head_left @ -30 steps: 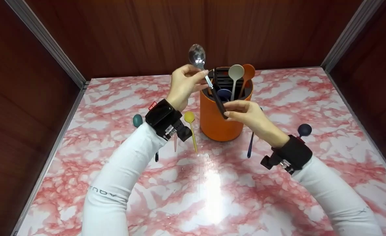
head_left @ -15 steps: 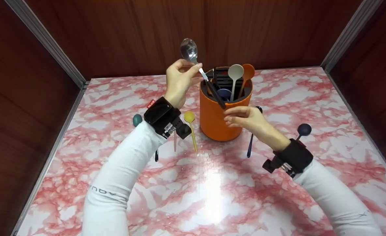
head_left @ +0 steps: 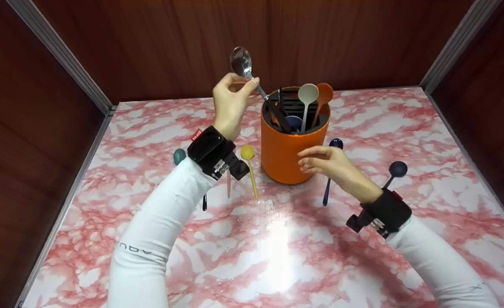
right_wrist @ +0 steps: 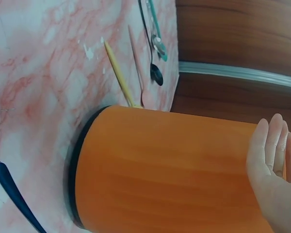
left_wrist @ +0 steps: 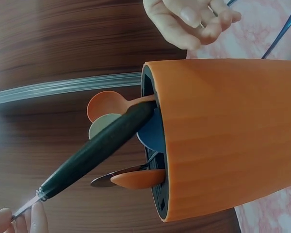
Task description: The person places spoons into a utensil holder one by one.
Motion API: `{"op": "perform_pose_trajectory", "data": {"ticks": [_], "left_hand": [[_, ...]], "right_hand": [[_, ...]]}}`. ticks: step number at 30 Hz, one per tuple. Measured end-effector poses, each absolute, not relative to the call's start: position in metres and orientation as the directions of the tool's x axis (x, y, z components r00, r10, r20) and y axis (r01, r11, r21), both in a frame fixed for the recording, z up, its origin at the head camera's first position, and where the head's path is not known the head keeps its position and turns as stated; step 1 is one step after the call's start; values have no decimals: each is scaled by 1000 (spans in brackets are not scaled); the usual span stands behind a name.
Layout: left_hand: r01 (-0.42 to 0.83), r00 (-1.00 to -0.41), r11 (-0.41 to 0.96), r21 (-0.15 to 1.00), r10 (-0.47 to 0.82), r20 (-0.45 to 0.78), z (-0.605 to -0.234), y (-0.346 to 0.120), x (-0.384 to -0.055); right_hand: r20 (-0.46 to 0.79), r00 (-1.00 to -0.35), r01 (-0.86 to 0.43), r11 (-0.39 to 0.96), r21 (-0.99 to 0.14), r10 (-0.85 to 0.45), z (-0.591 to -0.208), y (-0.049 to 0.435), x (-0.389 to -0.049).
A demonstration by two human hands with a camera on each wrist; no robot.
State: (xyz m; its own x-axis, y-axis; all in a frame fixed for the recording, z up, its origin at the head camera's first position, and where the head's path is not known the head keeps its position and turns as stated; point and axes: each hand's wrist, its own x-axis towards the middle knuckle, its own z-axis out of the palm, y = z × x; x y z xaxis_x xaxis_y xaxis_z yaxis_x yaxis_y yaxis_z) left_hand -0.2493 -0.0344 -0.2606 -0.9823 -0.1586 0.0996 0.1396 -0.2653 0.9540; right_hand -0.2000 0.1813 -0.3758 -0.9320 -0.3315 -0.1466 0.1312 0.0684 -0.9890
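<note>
My left hand (head_left: 231, 100) pinches a metal spoon (head_left: 241, 62) by its neck, bowl up. The spoon's black handle (left_wrist: 98, 150) slants down over the open top of an orange utensil holder (head_left: 292, 156); whether its end touches the slotted insert, I cannot tell. In front of the holder's right side is my right hand (head_left: 331, 164), fingers loosely bent and holding nothing. Standing in the holder are a cream spoon (head_left: 308, 95), an orange spoon (head_left: 324, 94) and a blue utensil (head_left: 293, 122). The left wrist view also shows a second orange utensil (left_wrist: 138, 179) there.
Left of the holder lie a yellow spoon (head_left: 247, 153), a teal spoon (head_left: 179, 156), a pink-handled utensil (right_wrist: 138, 63) and a dark spoon (right_wrist: 156, 74). To its right are a blue spoon (head_left: 327, 188) and a navy spoon (head_left: 398, 169). Brown panels (head_left: 183, 47) enclose the marbled table.
My right hand has let go of the spoon's handle end and moved down and right. My left hand has carried the spoon up and left, its handle now over the holder's top.
</note>
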Motion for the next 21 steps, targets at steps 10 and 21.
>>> {"op": "perform_pose_trajectory", "data": {"ticks": [10,21], "left_hand": [[164,-976,-187,969,-173,132,-263,-33,-249],[161,-982,-257,953,-140,128,-270,-31,-248]], "right_hand": [[-150,-926,148,33,-989,-346,-382,187,-197],[-141,-920,171,-50,-984,-367,-388,187,-198]]}}
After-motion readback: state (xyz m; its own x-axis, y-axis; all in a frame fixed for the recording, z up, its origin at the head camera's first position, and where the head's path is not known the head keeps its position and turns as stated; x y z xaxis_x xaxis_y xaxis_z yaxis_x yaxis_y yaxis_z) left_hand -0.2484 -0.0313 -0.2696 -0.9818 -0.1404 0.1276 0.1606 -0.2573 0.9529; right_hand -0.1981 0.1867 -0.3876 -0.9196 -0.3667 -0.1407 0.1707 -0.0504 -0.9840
